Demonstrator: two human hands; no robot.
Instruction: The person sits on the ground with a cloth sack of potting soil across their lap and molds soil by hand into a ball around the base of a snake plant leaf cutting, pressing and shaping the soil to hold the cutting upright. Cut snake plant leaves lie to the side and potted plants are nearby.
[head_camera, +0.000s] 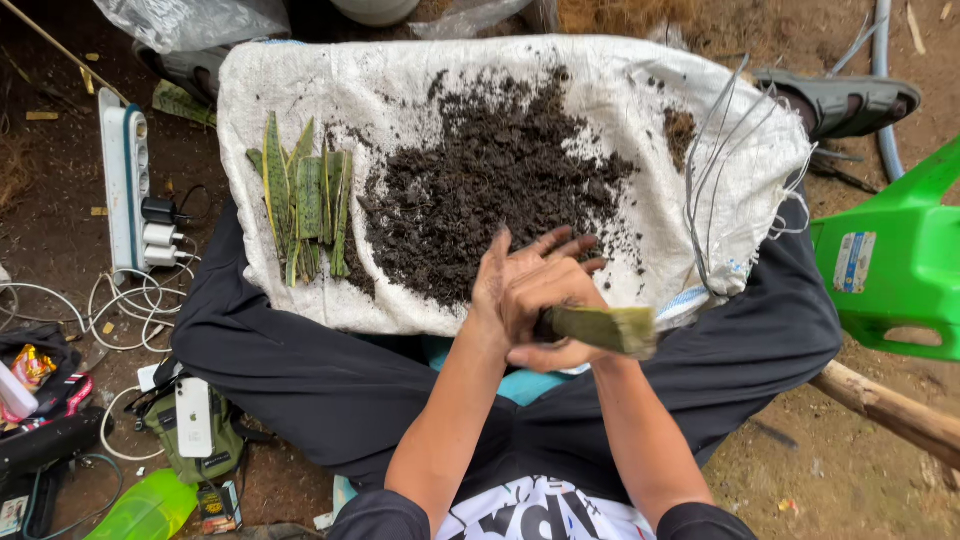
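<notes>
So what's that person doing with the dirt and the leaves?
A person sits cross-legged with a white sack spread over their lap. The right hand grips a piece of green leaf cutting, and the left hand is pressed against it from the front. A pile of dark soil lies in the sack's middle, and a row of leaf cuttings lies beside it.

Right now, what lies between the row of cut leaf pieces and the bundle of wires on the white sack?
In the head view, a pile of dark soil spreads across the white sack between the cut leaf pieces and the wires.
</notes>
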